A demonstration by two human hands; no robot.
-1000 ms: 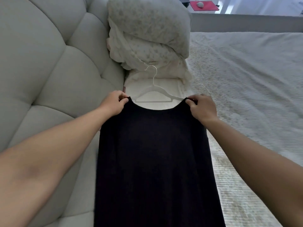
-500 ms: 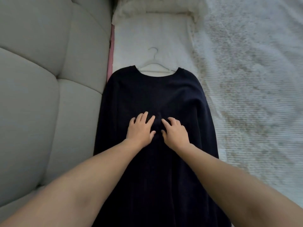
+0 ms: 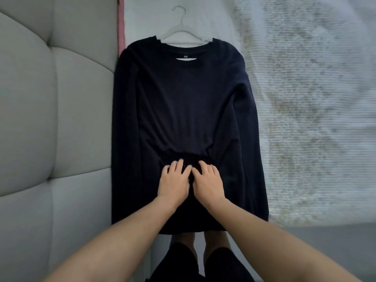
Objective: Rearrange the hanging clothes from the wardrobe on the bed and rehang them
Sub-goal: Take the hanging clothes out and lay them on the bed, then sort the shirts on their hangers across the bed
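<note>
- Dark long-sleeved top lies flat, front side up, on the bed, neck pointing away from the camera, hem toward the person.
- White hanger sits inside the top's neckline; hook and both shoulders of the hanger stick out above the collar, resting on the white sheet.
- Small white label shows just below the top's collar, inside the neck.
- Both sleeves run straight down along the top's sides, roughly parallel to the body panel.
- Padded grey headboard runs along the top's left edge; a narrow pink strip shows between headboard and sheet, just above the top's left shoulder.
- Textured pale bedspread covers the bed to the right of the top.
- Left hand palm-down on the top's lower middle, fingers spread and slightly curled, flat on the fabric, nothing clasped.
- Right hand just beside it, same pose: splayed, pressing on cloth, not gripping.
- Fabric bunches into a shallow fold right above the fingertips.
- Person's legs in dark shorts show just below the top's hem.
</note>
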